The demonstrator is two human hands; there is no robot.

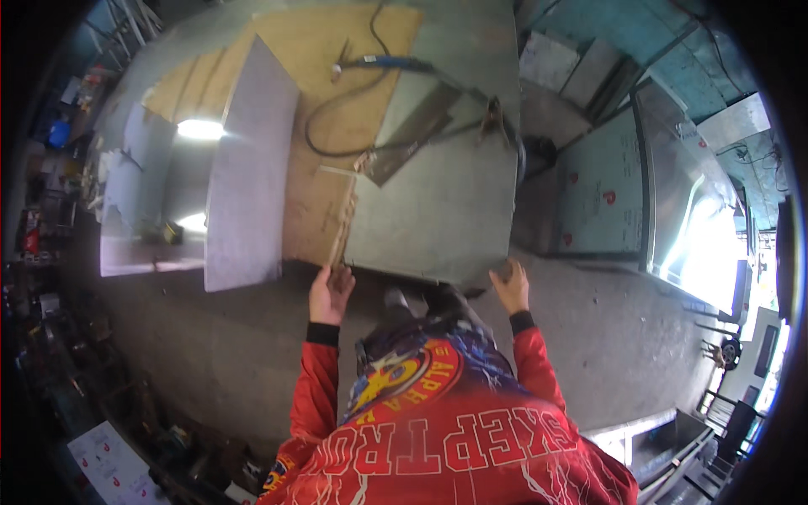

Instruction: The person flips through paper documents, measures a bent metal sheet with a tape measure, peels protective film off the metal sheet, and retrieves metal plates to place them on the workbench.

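Observation:
My left hand (331, 296) is at the front edge of the worktable, fingers apart. Its fingertips are by the lower end of a narrow tan strip (343, 225); whether they touch it I cannot tell. To the right, my right hand (512, 287) is beside the table's front right corner, fingers loosely bent and apart, holding nothing visible. Between and beyond both hands lies a flat grey metal sheet (438, 223) on the table. A dark flat metal bar (412, 139) rests at an angle on it.
A blue-handled welding torch (383, 61) with a black cable lies on the tan board (324, 46). At left stands a bent sheet-metal piece with a tall upright panel (251, 168). Film-covered metal panels (599, 189) stand right of the table. A clamp-like tool (492, 118) sits near the right edge.

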